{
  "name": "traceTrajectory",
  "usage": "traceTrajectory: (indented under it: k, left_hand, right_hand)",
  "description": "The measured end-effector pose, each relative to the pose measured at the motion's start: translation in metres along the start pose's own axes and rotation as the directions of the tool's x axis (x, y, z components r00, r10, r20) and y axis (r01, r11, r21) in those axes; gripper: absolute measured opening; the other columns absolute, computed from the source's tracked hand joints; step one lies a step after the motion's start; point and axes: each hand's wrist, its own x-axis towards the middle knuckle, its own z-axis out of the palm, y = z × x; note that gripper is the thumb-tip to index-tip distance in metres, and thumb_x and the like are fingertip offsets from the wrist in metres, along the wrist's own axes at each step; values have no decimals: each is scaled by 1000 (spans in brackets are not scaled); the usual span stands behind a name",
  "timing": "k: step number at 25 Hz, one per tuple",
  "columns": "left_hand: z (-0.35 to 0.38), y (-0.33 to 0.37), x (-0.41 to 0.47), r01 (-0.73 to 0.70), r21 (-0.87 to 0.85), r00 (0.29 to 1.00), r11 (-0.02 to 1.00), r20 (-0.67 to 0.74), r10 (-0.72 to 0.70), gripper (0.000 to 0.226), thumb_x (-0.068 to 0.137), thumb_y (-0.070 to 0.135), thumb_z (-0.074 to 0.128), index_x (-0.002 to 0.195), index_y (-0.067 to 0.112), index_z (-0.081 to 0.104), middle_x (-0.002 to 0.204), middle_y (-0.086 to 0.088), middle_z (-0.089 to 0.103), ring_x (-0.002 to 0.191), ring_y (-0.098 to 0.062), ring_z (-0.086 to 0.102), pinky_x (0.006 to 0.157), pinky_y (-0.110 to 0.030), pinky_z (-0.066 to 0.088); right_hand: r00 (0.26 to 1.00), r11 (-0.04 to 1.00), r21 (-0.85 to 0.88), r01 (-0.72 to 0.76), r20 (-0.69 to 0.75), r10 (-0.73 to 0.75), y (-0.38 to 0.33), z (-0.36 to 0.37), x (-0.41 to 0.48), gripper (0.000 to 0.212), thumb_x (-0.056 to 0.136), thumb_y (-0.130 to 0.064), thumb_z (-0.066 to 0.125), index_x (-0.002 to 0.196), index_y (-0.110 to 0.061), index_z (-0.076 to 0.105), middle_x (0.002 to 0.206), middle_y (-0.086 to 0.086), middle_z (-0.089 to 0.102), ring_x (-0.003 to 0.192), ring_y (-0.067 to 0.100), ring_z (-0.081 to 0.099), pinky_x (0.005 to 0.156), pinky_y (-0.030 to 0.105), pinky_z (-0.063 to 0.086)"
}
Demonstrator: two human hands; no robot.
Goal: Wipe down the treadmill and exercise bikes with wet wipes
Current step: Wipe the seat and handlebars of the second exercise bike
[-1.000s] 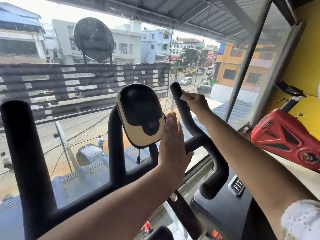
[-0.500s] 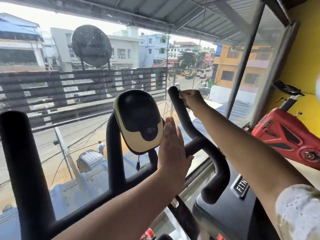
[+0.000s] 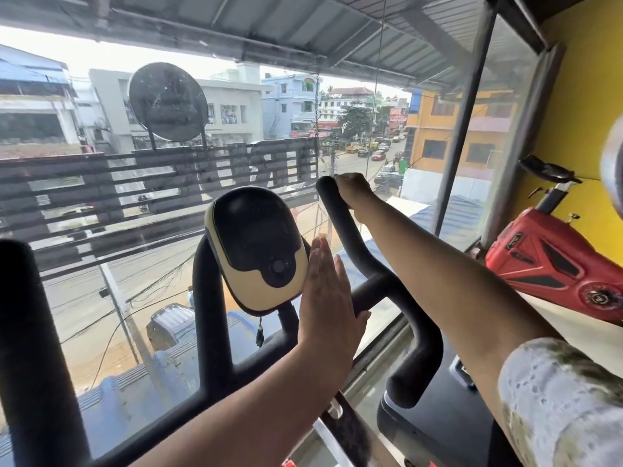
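Black foam at the tip of the exercise bike's (image 3: 215, 315) handlebar horn (image 3: 350, 244) sits inside the right hand (image 3: 354, 192), fingers curled round it, with any wet wipe hidden in that grip. The left hand (image 3: 325, 298), fingers straight and pressed together, leans flat on the side of the console (image 3: 249, 237). Push too hard there and the console may twist on its mount, I'd say.

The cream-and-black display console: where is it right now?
Head view, centre: the display console is mounted on the black handlebars, with the left hand flat against its right edge.
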Motion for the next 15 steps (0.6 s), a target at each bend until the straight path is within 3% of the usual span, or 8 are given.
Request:
traceTrajectory:
  k: [2, 4, 7, 9, 10, 11, 15]
  left_hand:
    - [1, 0, 1, 7, -8, 1000, 1000, -7, -7, 87, 100, 60, 12, 150, -8, -11, 129, -51, -35, 138, -55, -24, 101, -54, -30]
    - [1, 0, 1, 9, -8, 1000, 1000, -12, -9, 88, 100, 60, 12, 150, -8, -11, 130, -51, -34, 137, -54, -26, 102, -54, -30]
    - [2, 0, 1, 6, 10, 1000, 1000, -14, -6, 88, 100, 60, 11, 150, -8, -11, 131, -52, -32, 137, -55, -25, 103, -55, -29]
    - [2, -1, 1, 4, 23, 1000, 1000, -15, -3, 88, 99, 61, 9, 150, -9, -11, 132, -52, -31, 138, -56, -24, 104, -56, -28]
    - [3, -1, 0, 1, 26, 1000, 1000, -13, -1, 88, 99, 61, 8, 150, -9, -11, 132, -52, -30, 138, -56, -23, 104, -56, -28]
    - [3, -1, 0, -2, 25, 1000, 1000, -11, 2, 88, 99, 61, 8, 150, -8, -11, 132, -52, -30, 138, -56, -22, 104, -56, -28]
    - [1, -2, -1, -6, 11, 1000, 1000, -9, 6, 88, 99, 62, 10, 150, -8, -11, 132, -51, -32, 139, -54, -23, 101, -54, -30]
  right_hand:
    - [995, 994, -42, 97, -35, -98, -10, 8, 2, 29, 97, -20, 43, 101, -5, 68, 97, 7, 61, 92, 22, 53, 71, 27, 40]
    - [957, 931, -226, 287, 24, -289, -16, 12, 1, 30, 95, -16, 43, 102, -1, 68, 105, 10, 67, 97, 26, 59, 79, 31, 44]
    - [779, 638, -447, 627, 329, -534, -14, 7, 2, 24, 93, -10, 50, 90, 1, 71, 100, 17, 68, 100, 29, 60, 90, 34, 44]
    - [658, 413, -514, 751, 531, -535, -13, 2, 2, 22, 91, -9, 54, 84, 3, 71, 92, 17, 67, 99, 29, 58, 93, 34, 41]
    - [640, 389, -511, 767, 563, -523, -14, 0, 2, 22, 91, -8, 55, 84, 4, 71, 92, 17, 67, 99, 29, 58, 92, 31, 40]
    - [652, 433, -487, 758, 550, -522, -15, -1, 2, 22, 92, -8, 54, 87, 4, 71, 94, 16, 68, 99, 28, 58, 89, 26, 39]
    - [851, 790, -325, 520, 278, -446, -15, 2, -3, 23, 97, -15, 51, 110, -6, 68, 113, 9, 66, 105, 19, 58, 78, 21, 37]
